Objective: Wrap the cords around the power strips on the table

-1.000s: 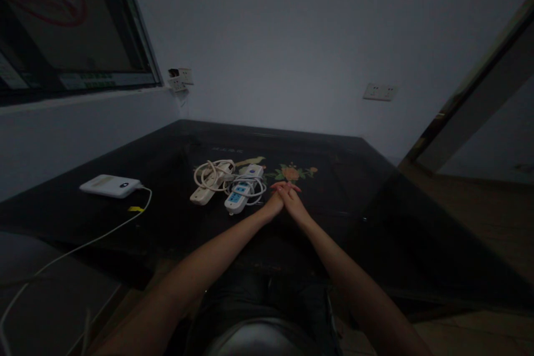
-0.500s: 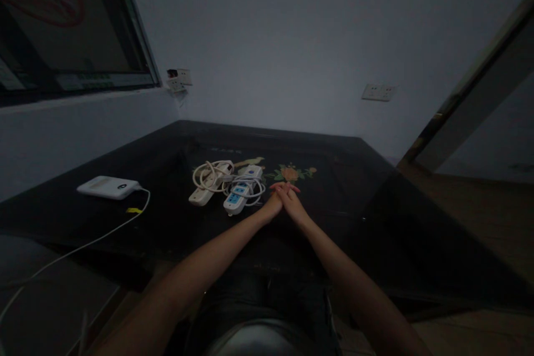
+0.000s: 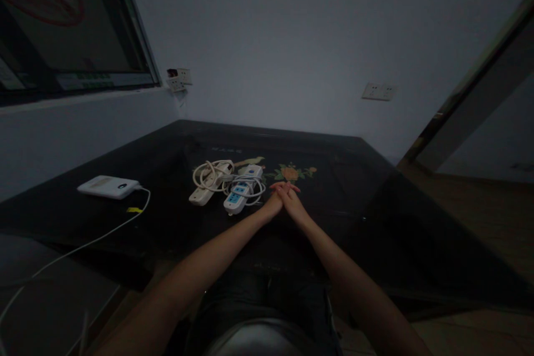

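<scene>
My left hand (image 3: 273, 203) and my right hand (image 3: 294, 204) rest together on the dark table, their fingers stretched out and crossed over each other. Neither holds an object. Just left of them lies a white power strip (image 3: 234, 204) with blue socket faces, its grey-white cord coiled over it. Beside that one is a cream power strip (image 3: 201, 196) with its own cord looped on top. Both strips lie at a slant, apart from my hands.
A black table (image 3: 334, 189) with a flower print (image 3: 289, 173) stretches to the wall. At the left lies a white device (image 3: 109, 187) with a white cable (image 3: 89, 243) running off the table edge. Wall sockets (image 3: 378, 92) are at the back right, others (image 3: 179, 79) near the window.
The view has shifted very slightly. My hands and the power strips keep their places.
</scene>
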A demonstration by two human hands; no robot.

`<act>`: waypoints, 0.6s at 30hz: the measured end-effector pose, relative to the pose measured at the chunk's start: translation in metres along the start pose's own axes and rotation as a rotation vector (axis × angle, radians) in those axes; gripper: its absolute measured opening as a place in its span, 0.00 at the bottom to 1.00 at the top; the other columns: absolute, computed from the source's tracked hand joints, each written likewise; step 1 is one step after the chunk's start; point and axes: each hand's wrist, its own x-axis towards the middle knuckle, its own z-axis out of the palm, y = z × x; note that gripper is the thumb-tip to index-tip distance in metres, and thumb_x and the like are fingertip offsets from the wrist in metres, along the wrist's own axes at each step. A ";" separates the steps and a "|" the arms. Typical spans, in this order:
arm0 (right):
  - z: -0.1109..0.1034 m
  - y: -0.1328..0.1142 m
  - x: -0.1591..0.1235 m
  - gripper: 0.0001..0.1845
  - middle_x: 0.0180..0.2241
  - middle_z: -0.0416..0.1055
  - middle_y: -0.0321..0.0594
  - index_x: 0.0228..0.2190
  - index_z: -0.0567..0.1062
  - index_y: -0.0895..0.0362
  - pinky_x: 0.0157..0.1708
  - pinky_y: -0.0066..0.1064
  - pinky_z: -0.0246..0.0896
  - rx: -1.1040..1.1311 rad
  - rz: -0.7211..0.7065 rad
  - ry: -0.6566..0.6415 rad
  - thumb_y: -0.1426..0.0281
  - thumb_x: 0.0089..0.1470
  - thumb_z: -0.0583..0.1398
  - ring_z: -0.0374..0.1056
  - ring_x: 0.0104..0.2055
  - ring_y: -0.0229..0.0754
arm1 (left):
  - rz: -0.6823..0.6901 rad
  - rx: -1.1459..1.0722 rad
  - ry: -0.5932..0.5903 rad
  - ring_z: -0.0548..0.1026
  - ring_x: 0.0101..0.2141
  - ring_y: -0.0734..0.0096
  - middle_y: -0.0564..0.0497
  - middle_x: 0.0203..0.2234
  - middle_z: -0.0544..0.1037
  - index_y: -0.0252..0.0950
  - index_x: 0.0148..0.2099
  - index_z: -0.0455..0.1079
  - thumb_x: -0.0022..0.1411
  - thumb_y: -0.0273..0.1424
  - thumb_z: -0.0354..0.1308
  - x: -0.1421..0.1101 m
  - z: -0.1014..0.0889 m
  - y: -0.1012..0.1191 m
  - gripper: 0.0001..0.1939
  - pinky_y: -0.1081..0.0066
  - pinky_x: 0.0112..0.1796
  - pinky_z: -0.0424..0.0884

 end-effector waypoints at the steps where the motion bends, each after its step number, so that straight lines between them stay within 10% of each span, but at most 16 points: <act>1: 0.000 0.000 0.000 0.16 0.36 0.72 0.41 0.35 0.74 0.54 0.46 0.39 0.61 -0.003 0.001 0.002 0.58 0.54 0.52 0.69 0.42 0.48 | 0.001 0.002 0.000 0.72 0.41 0.55 0.45 0.30 0.74 0.38 0.39 0.73 0.63 0.45 0.45 0.000 0.000 0.000 0.21 0.54 0.47 0.68; 18: -0.001 0.001 0.001 0.16 0.36 0.72 0.41 0.35 0.73 0.54 0.46 0.37 0.60 0.004 0.000 -0.009 0.58 0.54 0.52 0.68 0.42 0.47 | 0.042 0.108 -0.003 0.72 0.41 0.58 0.46 0.31 0.76 0.34 0.45 0.73 0.65 0.38 0.44 -0.001 0.000 0.005 0.20 0.60 0.46 0.67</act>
